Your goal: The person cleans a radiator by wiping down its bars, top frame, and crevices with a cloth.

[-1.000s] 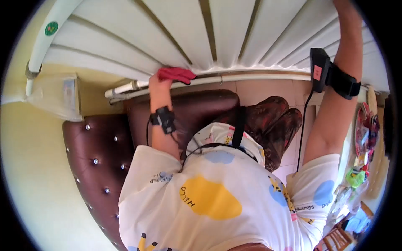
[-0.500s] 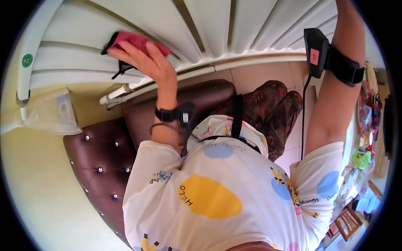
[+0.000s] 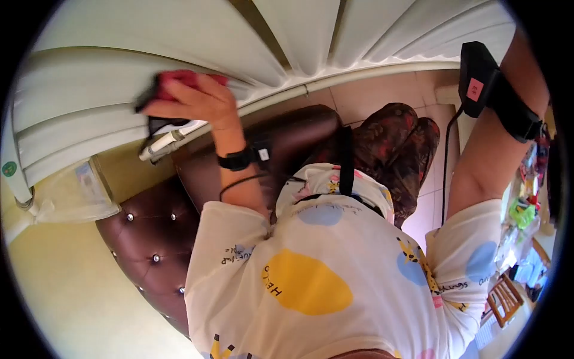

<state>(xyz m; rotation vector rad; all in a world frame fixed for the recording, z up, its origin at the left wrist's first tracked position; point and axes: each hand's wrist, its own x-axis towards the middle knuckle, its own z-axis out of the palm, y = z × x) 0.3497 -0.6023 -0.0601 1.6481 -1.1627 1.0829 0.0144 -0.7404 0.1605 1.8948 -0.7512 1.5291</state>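
My left hand (image 3: 200,103) is closed on a pinkish-red cloth (image 3: 179,82) with a dark edge. The cloth lies against the white radiator (image 3: 89,75), whose broad ribs fan across the top of the view. Motion smears the cloth's black end and the fingertips. A black strap with a small device (image 3: 239,158) circles my left wrist. On the right, my right forearm is raised and wears a black device on a strap (image 3: 481,81); the right hand is outside the picture.
A brown tufted leather seat (image 3: 146,233) with shiny buttons stands below the radiator. Along the radiator's bottom runs a white pipe (image 3: 284,99). A clear plastic bag (image 3: 75,194) hangs at left. Far right are a wooden chair (image 3: 505,299) and cluttered items, including a green bag (image 3: 521,213).
My left hand and the cloth have shifted slightly left and down across the radiator. My right forearm has moved a bit further right, and the whole view has shifted somewhat.
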